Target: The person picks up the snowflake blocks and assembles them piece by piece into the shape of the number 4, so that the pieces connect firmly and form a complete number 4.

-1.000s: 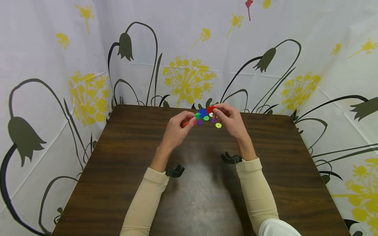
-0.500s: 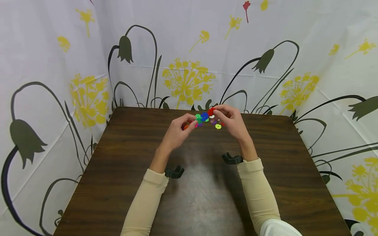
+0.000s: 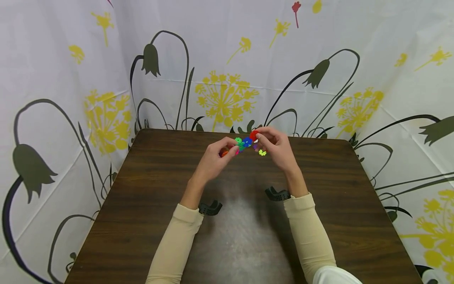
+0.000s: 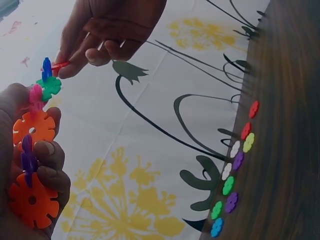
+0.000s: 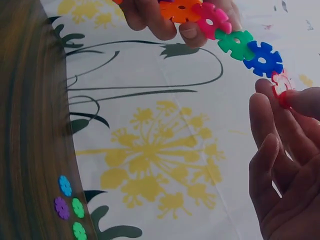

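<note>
My left hand (image 3: 217, 159) grips a chain of notched plastic discs, raised above the far part of the table. In the left wrist view an orange disc (image 4: 35, 202), a purple disc (image 4: 28, 162) and a second orange disc (image 4: 34, 127) lie against its fingers. Past them the chain runs on through a pink disc (image 5: 211, 21) and a green disc (image 5: 235, 45) to a blue disc (image 5: 263, 59) at its free end. Between thumb and fingers, my right hand (image 3: 280, 152) pinches a red disc (image 5: 282, 89), its edge right at the blue disc's rim.
Several loose discs in mixed colours, among them a purple disc (image 4: 231, 202) and a yellow disc (image 3: 262, 152), lie near the back edge of the brown wooden table (image 3: 159, 177). Behind it hangs a white curtain (image 3: 227, 47) with a flower print.
The blue end of the chain has shifted slightly right and down in the head view, closer under the red disc. Both hands keep their hold and have barely moved.
</note>
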Motion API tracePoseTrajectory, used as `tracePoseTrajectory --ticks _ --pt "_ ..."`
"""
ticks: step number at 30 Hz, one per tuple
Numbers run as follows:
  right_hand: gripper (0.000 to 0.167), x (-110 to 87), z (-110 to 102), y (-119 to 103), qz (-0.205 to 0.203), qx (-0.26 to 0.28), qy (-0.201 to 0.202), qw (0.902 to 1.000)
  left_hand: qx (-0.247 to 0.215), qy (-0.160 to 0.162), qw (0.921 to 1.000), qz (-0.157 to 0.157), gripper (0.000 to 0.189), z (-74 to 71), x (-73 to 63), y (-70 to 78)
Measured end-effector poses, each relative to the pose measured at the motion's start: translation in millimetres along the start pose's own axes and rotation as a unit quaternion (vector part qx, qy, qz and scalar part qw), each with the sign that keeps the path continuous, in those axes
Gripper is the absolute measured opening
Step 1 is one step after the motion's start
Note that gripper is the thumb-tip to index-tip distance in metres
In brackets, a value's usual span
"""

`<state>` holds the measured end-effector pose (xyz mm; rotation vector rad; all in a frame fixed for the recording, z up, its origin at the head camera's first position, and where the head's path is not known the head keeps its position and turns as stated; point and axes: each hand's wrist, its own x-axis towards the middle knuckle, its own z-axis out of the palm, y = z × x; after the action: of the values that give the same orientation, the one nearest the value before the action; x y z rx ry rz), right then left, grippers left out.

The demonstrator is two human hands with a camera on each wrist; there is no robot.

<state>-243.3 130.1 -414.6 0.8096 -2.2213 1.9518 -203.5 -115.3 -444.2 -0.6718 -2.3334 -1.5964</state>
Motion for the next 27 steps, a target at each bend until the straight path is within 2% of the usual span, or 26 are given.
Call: tracePoseTrajectory --ticks 7,12,16,20,27 --pt "0.021 -5.7 7.2 -2.6 -0.057 -0.028 0.023 0.9977 -0.014 -0.006 0.9997 -0.017 0.018 4.3 2.0 -1.1" --pt "0.027 -8.8 14.1 -2.7 -0.08 -0.062 0.057 0.9933 -0.019 -0.03 0.9994 -0.002 0.015 10.0 4.3 1.6" --pt "0.032 -10.0 18.7 -1.3 -0.095 -0.068 0.071 0.9906 -0.03 -0.053 0.9981 0.009 0.015 12.9 4.3 6.4" --pt "0.032 -9.6 20.9 -1.1 -0.101 -0.069 0.059 0.9907 -0.03 -0.067 0.9973 0.006 0.016 12.1 3.9 7.3" --pt "0.03 -8.9 17.9 0.3 -0.1 -0.097 0.012 0.9902 -0.014 -0.086 0.9962 -0.007 0.02 6.0 3.9 7.9"
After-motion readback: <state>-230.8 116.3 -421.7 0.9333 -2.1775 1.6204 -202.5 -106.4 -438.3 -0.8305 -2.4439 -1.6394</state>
